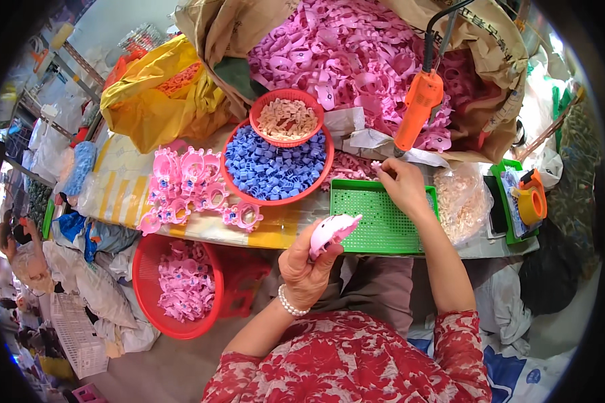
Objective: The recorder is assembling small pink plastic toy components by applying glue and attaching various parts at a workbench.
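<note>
A: We log the left hand (304, 269) closed around a pink moulded plastic shell (332, 230), raised in front of the tabletop (202, 228).

B: We note the right hand (402, 185) pinching a small pale piece at the green perforated plastic tray (378, 218).

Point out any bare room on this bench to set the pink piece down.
The green perforated tray is mostly bare, between the right hand and the left hand holding the pink piece. Elsewhere is crowded: red bowl of blue parts, pink assembled pieces, clear bag.
</note>
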Demonstrator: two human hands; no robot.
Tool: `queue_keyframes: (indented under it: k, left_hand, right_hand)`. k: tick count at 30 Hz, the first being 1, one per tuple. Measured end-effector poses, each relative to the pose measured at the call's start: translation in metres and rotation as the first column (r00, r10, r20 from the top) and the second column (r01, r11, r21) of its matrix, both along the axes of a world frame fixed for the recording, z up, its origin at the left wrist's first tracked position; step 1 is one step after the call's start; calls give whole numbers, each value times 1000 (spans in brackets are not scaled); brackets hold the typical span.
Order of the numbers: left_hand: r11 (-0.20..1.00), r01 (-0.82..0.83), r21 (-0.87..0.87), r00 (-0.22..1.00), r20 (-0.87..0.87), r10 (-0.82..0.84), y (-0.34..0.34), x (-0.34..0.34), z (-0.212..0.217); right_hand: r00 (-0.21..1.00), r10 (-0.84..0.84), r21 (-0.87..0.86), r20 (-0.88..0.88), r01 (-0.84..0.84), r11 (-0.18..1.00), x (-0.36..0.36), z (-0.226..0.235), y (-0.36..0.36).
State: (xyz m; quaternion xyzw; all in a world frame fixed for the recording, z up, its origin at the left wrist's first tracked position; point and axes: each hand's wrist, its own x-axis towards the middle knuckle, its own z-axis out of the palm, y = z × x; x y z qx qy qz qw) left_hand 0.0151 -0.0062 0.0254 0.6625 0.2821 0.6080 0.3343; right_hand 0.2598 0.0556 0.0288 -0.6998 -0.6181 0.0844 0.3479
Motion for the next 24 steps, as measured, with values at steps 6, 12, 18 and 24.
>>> queue_keyframes:
  k: [6,12,18,24]
  left_hand:
    - [815,339,-470,930,297,-216,-4,10,22]
    - [196,899,-392,433,862,-264,3,20,13]
    - [217,874,-435,480,842,-245,-2,29,16]
    - [36,954,-297,295,914,-277,-2,22,5]
  right_hand:
    - [902,111,82,-416,-85,993,-4,21,-34]
    - [400,311,80,-862,-498,863,-38,33,-82]
    - [765,423,89,-486,-438,895,-48,41,-93]
    - [638,504,147,-582,-527,837,-40,35,-95]
